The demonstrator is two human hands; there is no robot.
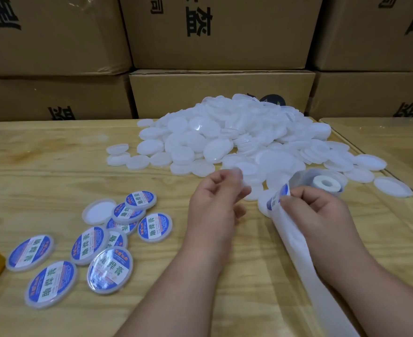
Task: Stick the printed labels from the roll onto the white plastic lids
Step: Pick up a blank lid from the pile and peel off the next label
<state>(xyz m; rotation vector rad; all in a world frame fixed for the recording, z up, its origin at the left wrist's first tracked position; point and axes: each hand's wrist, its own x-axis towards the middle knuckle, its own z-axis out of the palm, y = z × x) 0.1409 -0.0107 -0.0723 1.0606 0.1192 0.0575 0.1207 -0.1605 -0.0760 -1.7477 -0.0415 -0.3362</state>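
clearly labeled lids [155, 227] read 助焊膏.

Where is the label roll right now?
In the head view, the label roll sits on the table's right side, at the near edge of the lid pile, just beyond the right hand.

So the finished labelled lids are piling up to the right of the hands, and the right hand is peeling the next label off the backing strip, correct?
Not quite. The head view shows the labelled lids to the left of the hands, not the right. The rest holds: the right hand pinches the next label at the backing strip.
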